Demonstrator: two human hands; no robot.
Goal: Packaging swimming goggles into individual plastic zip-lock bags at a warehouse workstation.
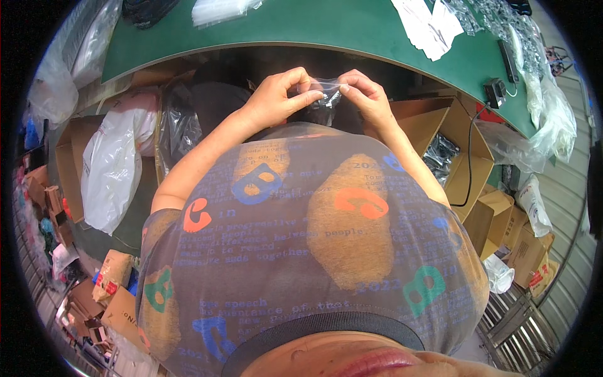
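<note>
A small clear plastic bag with something dark inside hangs between my two hands, just off the near edge of the green table. My left hand pinches the bag's top edge between thumb and forefinger. On the other top corner, my right hand is closed in the same kind of pinch. The bag's mouth is stretched between them. What lies inside is too small to make out.
An open cardboard box with dark bagged items stands at my right, a black cable running down over it. To the left, a white plastic bag lies over another box. White papers and a black adapter are on the table.
</note>
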